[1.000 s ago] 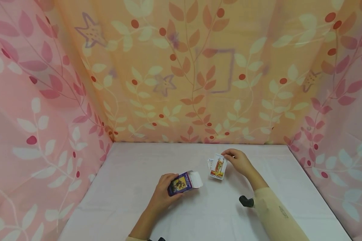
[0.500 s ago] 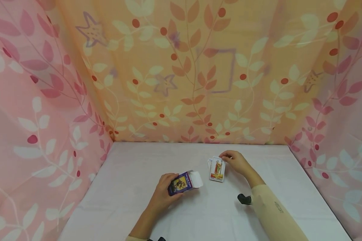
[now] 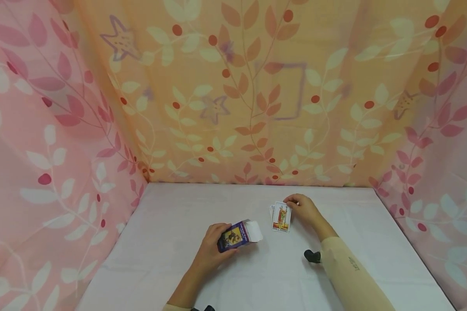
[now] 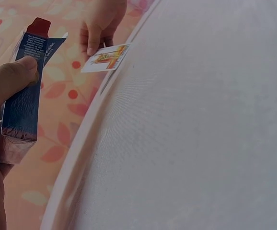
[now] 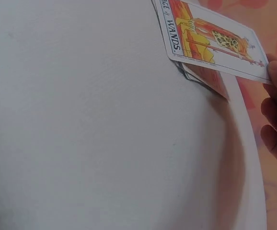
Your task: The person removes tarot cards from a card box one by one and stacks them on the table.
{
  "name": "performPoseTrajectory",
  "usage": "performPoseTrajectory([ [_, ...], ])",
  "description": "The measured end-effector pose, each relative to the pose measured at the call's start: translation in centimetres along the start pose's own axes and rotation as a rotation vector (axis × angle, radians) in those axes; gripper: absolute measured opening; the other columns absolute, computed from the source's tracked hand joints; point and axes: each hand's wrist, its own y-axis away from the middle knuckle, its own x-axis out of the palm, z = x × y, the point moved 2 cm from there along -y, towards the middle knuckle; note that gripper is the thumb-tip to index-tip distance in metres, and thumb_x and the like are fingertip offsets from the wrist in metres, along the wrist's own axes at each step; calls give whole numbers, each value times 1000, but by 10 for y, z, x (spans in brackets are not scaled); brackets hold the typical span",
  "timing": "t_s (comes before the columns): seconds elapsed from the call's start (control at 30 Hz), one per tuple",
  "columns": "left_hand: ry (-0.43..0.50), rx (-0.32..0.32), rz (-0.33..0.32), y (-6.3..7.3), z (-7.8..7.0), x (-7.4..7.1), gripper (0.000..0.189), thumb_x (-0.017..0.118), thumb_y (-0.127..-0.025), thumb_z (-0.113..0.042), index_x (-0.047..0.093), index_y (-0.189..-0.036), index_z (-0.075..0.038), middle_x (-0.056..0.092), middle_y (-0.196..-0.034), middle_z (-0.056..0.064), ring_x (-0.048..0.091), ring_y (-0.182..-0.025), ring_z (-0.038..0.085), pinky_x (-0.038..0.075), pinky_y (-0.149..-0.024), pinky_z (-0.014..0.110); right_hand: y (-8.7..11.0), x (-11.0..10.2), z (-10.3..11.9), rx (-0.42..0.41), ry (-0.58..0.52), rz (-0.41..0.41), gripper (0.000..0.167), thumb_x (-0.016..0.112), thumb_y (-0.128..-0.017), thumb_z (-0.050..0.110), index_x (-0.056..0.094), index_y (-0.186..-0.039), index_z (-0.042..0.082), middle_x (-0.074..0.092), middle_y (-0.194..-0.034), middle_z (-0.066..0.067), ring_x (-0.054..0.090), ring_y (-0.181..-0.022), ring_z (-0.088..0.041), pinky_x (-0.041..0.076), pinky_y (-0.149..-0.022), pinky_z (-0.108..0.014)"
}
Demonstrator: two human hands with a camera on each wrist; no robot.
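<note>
My left hand [image 3: 211, 249] grips a dark blue card box [image 3: 233, 236], its thumb pressed on the side in the left wrist view. The box's white flap [image 3: 254, 230] hangs open toward the right. My right hand [image 3: 304, 210] pinches the top corner of a tarot card [image 3: 281, 217] between thumb and fingertips. In the right wrist view this card [image 5: 220, 40] reads "Page of Wands" and is held tilted over other cards [image 5: 203, 79]. Those cards [image 3: 271, 210] lie fanned on the white table, mostly hidden beneath it.
A white cloth covers the table [image 3: 171, 207]. Behind it hangs an orange leaf-patterned curtain [image 3: 187, 129], with pink ones [image 3: 74, 151] at the sides. A black strap piece [image 3: 312, 256] sticks out at the right wrist.
The right hand and its card have shifted slightly left and down, the card settling closer over the others. The left hand and box have stayed in place.
</note>
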Motion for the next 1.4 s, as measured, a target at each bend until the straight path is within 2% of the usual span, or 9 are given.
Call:
performPoseTrajectory([
  [0.27, 33, -25, 9, 0, -1, -1, 80, 94, -74, -28, 58, -142, -8, 54, -139, -3, 52, -127, 16, 49, -105, 41, 2, 7, -3, 13, -53, 10, 16, 60, -103, 14, 73, -111, 9, 70, -112, -10, 59, -109, -28, 46, -101, -51],
  [0.5, 26, -49, 22, -1, 1, -1, 79, 93, -75, -31, 56, -144, -19, 54, -140, -5, 50, -129, 14, 48, -106, 41, -1, 13, -6, 13, -90, 9, 14, 62, -102, 13, 74, -109, 10, 71, -108, -6, 60, -104, -24, 48, -96, -43],
  [0.7, 18, -61, 26, 0, 1, 0, 79, 93, -75, -29, 56, -144, -19, 53, -140, -6, 50, -128, 14, 49, -107, 42, -6, 18, -15, 31, -97, 16, 13, 63, -102, 14, 74, -108, 11, 71, -106, -5, 59, -102, -22, 48, -93, -41],
  [0.97, -19, -8, 8, 0, 2, 0, 78, 91, -78, -35, 56, -143, -12, 54, -139, -1, 52, -127, 18, 50, -104, 39, -9, 19, -18, 1, -24, 14, 13, 62, -102, 13, 74, -107, 11, 71, -107, -6, 61, -106, -25, 47, -98, -48],
  [1.13, -21, -15, 10, 0, 2, 0, 78, 91, -77, -35, 56, -143, -11, 54, -139, -1, 51, -127, 17, 50, -104, 38, -10, 20, -19, 2, -17, 22, 13, 62, -102, 13, 74, -107, 11, 71, -108, -7, 62, -109, -28, 47, -101, -52],
  [1.4, 2, -15, -7, -1, -1, 0, 79, 95, -73, -27, 57, -141, -14, 56, -136, -2, 52, -125, 17, 51, -102, 41, -13, 23, -23, 23, 25, 55, 15, 60, -104, 17, 73, -111, 12, 69, -115, -8, 60, -117, -30, 44, -108, -54],
])
